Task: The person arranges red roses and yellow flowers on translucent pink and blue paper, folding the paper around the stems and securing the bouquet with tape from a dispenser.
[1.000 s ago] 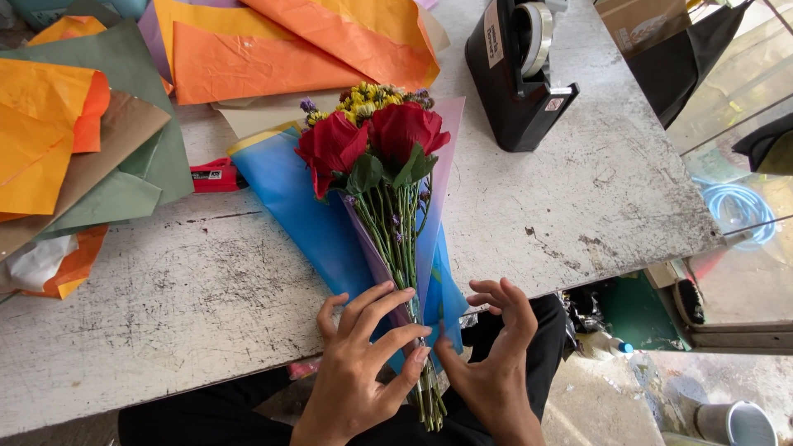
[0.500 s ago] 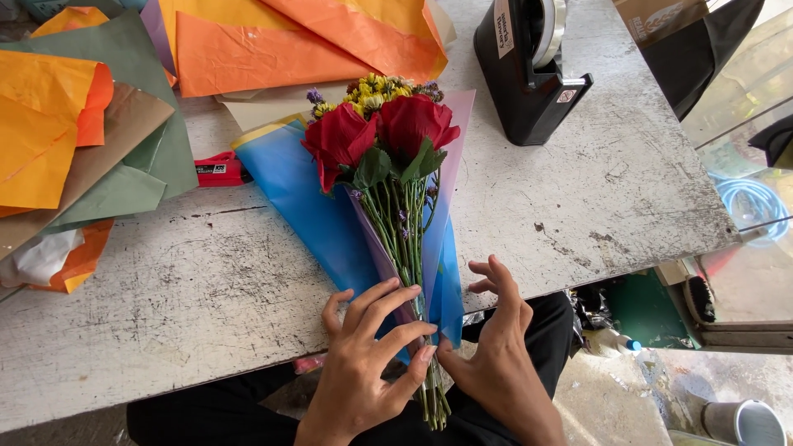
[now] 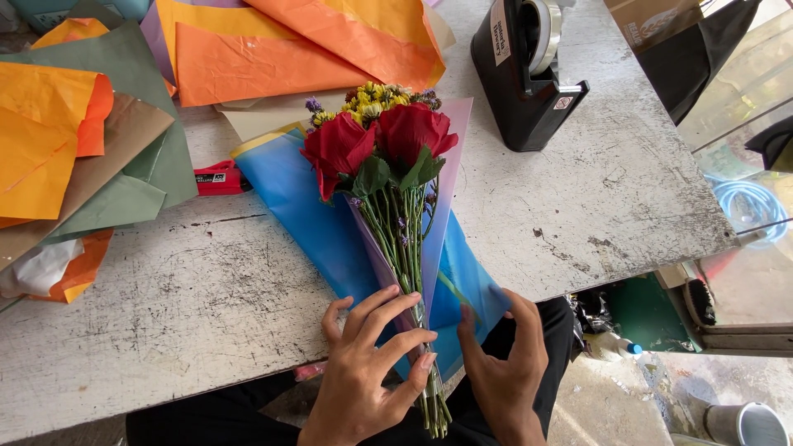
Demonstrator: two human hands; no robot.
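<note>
Left hand (image 3: 363, 376) fingers clamped on bouquet stems (image 3: 405, 248), right hand (image 3: 504, 372) fingers spread on blue wrap (image 3: 310, 206), two red roses (image 3: 376, 140)

Red roses (image 3: 376, 142) with yellow filler, blue wrapping paper (image 3: 314, 215), orange sheets (image 3: 273, 49), black tape dispenser (image 3: 520, 74).

worn white table (image 3: 206, 330) under my hands: blue wrapping sheet (image 3: 306, 215) spread just ahead of my grip, bearing the flowers. black tape dispenser (image 3: 524, 74) well beyond, to the right. red cutter (image 3: 219, 177) ahead-left, touching the blue sheet's edge. orange, green and brown paper sheets (image 3: 91, 157) piled far left; more orange sheets (image 3: 281, 49) at the far edge.
</note>
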